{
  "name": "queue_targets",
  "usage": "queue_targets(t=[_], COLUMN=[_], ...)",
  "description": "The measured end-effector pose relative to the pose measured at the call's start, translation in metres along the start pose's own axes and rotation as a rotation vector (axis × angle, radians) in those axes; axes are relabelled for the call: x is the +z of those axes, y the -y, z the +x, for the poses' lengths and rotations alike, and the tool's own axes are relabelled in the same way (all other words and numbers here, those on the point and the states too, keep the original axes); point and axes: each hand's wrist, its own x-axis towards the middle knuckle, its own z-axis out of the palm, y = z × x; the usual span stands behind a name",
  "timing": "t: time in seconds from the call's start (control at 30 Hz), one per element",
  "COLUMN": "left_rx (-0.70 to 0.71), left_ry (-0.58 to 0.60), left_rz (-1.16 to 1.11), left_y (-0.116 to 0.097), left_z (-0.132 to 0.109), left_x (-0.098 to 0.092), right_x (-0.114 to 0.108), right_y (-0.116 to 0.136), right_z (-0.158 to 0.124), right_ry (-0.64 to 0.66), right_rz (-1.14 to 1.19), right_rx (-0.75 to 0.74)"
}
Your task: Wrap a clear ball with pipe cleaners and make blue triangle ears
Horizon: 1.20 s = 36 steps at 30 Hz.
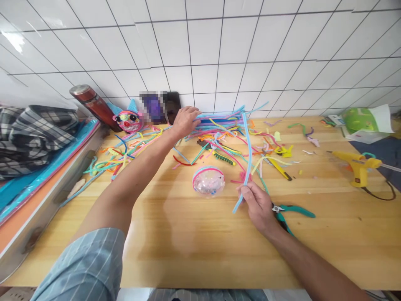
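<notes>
My right hand (257, 205) pinches a light blue pipe cleaner (249, 154) near its lower end. The strip stands up from my fingers toward the back of the table. My left hand (187, 120) reaches to the back, its fingers apart and touching the left end of a bundle of blue, pink and purple pipe cleaners (222, 120). Between my arms sits a clear plastic ball (209, 184) with pink and blue strips around its upper part and small bits inside. Green-handled pliers (296, 210) lie beside my right wrist, partly hidden by it.
Scattered pipe cleaners (131, 150), a yellow cutter (278, 168) and green-yellow pliers (223, 157) lie about. A yellow glue gun (357, 165) is at right. A pink face figure (128, 120), a red thermos (94, 106) and a phone (173, 104) are by the tiled wall.
</notes>
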Motion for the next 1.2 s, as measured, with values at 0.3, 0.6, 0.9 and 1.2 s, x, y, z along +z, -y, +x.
queue_targets(t=[0.3, 0.6, 0.9, 1.2], left_rx=[-0.266, -0.427, -0.389, -0.394], left_ry=[-0.208, 0.414, 0.441, 0.439], left_rz=[-0.538, -0.969, -1.125, -1.144], left_y=[-0.087, -0.212, -0.218, -0.218], left_z=[-0.117, -0.246, -0.243, -0.239], left_x=[-0.078, -0.047, -0.005, 0.001], right_x=[0.003, 0.007, 0.01, 0.007], right_y=[0.007, 0.021, 0.033, 0.024], right_z=[0.01, 0.005, -0.005, 0.002], right_ry=[-0.078, 0.01, 0.172, 0.144], right_rz=[0.202, 0.323, 0.241, 0.193], right_rx=[0.053, -0.06, -0.071, -0.078])
